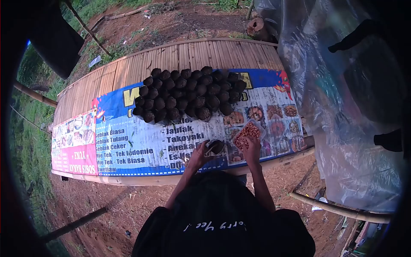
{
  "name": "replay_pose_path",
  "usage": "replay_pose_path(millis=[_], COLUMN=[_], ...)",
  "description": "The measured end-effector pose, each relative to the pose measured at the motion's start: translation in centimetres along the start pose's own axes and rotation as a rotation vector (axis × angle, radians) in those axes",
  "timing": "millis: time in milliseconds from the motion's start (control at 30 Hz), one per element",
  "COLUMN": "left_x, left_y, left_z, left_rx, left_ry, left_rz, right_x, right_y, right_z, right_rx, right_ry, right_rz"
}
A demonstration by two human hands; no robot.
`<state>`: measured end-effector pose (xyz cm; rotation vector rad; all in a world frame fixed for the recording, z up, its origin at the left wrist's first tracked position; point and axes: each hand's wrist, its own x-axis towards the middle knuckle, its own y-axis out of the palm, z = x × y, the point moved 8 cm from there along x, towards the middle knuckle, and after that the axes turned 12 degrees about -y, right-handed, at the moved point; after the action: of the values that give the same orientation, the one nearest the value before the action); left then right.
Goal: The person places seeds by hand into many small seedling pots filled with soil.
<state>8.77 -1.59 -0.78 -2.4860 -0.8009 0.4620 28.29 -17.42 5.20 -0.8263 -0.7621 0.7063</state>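
My left hand grips the side of a small black planting bag filled with dark soil, near the table's front edge. To the right of it stands a clear plastic tub of pinkish-brown peanuts. My right hand reaches into the tub with its fingers drawn together on the peanuts; the fingertips are partly hidden. Beyond both hands, many more soil-filled planting bags stand upright, packed close together.
A printed banner covers much of the bamboo-slat table. Clear plastic sheeting hangs at the right. Bamboo poles and bare soil surround the table, and a cut log lies behind it.
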Motion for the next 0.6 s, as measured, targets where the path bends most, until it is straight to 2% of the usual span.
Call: replay_pose_path(millis=[233, 333, 600], left_x=[-0.9, -0.9, -1.0], left_y=[-2.5, -2.6, -3.6], left_z=[-2.2, -1.5, -2.5], left_rx=[-0.063, -0.096, -0.205], left_ry=[-0.022, -0.066, 0.010], left_rz=[-0.124, -0.123, -0.191], right_x=[-1.7, -1.8, -2.3], right_y=[1.0, 1.4, 1.0], right_z=[-3.8, -4.1, -3.8], right_rx=[0.031, 0.104, 0.055], right_ry=[0.118, 0.131, 0.091], right_rz=[0.128, 0.100, -0.034])
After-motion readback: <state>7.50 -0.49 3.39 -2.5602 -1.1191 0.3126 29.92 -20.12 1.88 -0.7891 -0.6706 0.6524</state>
